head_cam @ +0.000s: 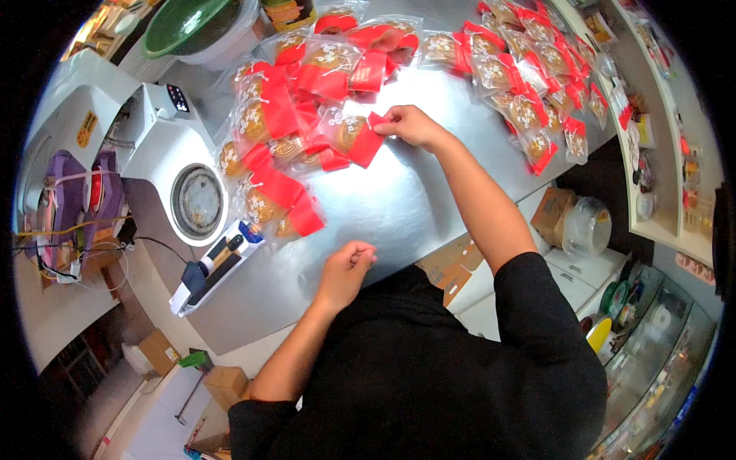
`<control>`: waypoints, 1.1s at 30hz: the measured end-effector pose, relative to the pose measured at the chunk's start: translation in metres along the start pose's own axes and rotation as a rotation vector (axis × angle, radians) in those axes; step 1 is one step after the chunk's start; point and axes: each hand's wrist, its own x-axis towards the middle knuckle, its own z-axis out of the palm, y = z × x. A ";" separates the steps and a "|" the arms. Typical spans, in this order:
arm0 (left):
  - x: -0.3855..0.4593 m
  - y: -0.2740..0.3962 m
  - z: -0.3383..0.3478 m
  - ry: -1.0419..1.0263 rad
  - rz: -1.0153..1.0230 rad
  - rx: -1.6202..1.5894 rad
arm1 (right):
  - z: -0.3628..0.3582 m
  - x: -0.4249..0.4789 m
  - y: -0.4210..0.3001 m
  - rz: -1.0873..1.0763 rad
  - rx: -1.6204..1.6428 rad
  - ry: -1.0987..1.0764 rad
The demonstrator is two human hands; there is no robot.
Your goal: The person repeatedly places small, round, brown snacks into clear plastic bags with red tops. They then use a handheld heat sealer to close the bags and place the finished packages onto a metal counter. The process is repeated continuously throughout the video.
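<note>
My right hand [411,125] pinches the red corner of a clear plastic packet [349,133] with a round golden-brown item, perhaps a biscuit, inside. This packet rests against a heap of similar packets [253,115], each with a red end and white printed motifs. My left hand [347,275] is near the front edge of the metal table [374,201], its fingers curled in and nothing visible in them. A second group of packets [526,109] lies at the table's right side.
Left of the heap stands a white machine [172,155] with a round dark plate. A long hand tool [213,267] lies in a white tray by the front left edge. A green bowl [187,23] sits on a white tub at the back. Shelves [661,144] run along the right.
</note>
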 end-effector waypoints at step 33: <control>-0.130 0.070 -0.101 0.042 0.745 -0.338 | 0.134 -0.279 -0.171 -0.462 0.139 -0.079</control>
